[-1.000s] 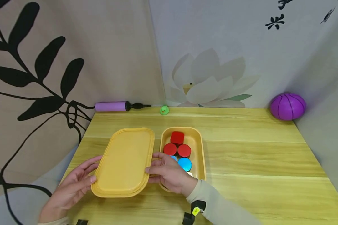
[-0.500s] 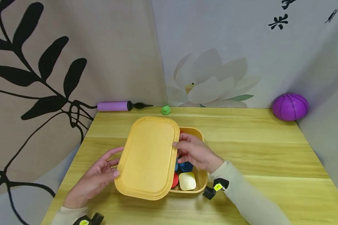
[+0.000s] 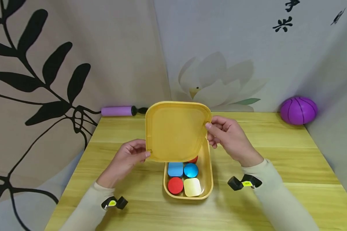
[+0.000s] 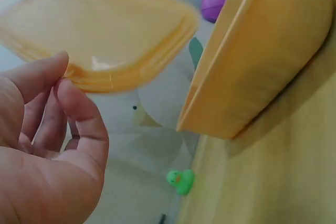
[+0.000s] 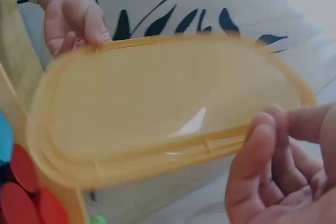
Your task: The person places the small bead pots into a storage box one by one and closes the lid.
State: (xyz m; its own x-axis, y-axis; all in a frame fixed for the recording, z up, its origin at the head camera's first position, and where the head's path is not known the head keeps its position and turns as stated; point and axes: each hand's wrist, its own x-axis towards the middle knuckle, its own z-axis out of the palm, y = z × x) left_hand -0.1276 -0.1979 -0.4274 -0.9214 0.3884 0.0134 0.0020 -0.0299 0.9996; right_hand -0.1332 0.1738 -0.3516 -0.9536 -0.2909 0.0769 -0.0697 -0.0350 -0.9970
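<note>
A yellow plastic lid [image 3: 177, 131] is held tilted above the far part of a yellow box [image 3: 209, 179]. My left hand [image 3: 127, 160] pinches its left edge between thumb and fingers, as the left wrist view also shows. At the right edge, my right hand [image 3: 231, 138] pinches the rim the same way. Inside the box lie a blue square block [image 3: 175, 169], a blue round block [image 3: 191, 170], a red round block [image 3: 175, 185] and a cream square block [image 3: 192, 187]. The lid hides most of the far blocks; red ones [image 5: 21, 203] show in the right wrist view.
A purple pump [image 3: 118, 111] lies along the table's back edge at left. A purple ball [image 3: 298, 110] sits at the back right corner. The left wrist view shows a small green duck [image 4: 181, 181] by the wall. Walls close off the back and right.
Both hands have carried the lid rightward and up, from beside the box to above its far part. The lid now tilts more steeply, and the near blocks have come into view.
</note>
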